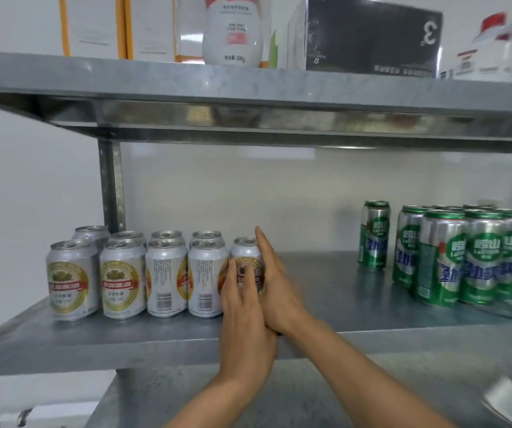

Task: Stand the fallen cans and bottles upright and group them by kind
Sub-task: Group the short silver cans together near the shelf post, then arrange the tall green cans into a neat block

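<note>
A double row of upright silver beer cans (122, 276) with gold and red labels stands on the left of the metal shelf (325, 291). At the row's right end stands one more silver can (246, 249), upright and close to its neighbour. Both my hands are on it. My left hand (244, 307) lays its fingers flat on the can's front. My right hand (274, 282) presses straight fingers along its right side, fingertips reaching past the rim. A cluster of tall green cans (464, 257) stands upright on the right, with a single green can (374, 237) just left of it.
The upper shelf (248, 81) hangs low over the cans and carries a white bottle (233, 29), a black box (372, 38) and cartons. A steel upright (112, 186) stands behind the silver cans. Bare shelf lies between the two can groups. A lower shelf (217, 396) holds a paper (511, 400).
</note>
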